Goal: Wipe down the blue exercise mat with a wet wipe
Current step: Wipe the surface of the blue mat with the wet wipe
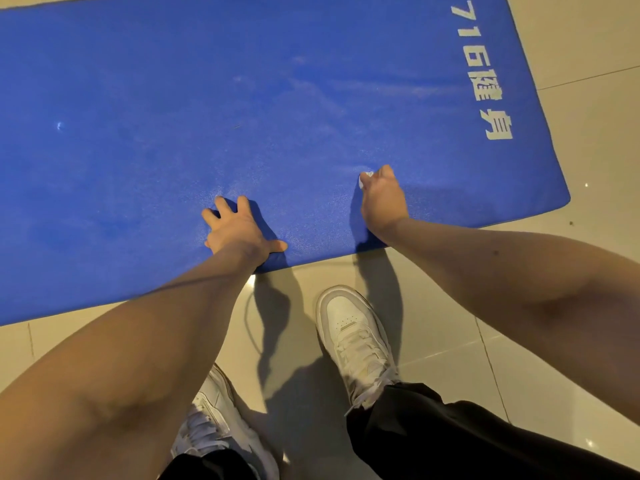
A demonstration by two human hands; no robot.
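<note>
The blue exercise mat (207, 116) lies flat on the tiled floor, with white lettering (481, 71) along its right end. My left hand (239, 230) presses flat on the mat near its front edge, fingers spread. My right hand (382, 199) sits further right on the mat with its fingers curled around a small white wet wipe (366, 176); only a bit of the wipe shows past the knuckles. Pale wiping streaks (322, 95) show on the mat beyond my hands.
Beige glossy floor tiles (588, 140) surround the mat. My two white sneakers (353, 337) and black trouser legs (450, 441) stand just in front of the mat's near edge. The mat's right corner (564, 199) lies close to my right hand.
</note>
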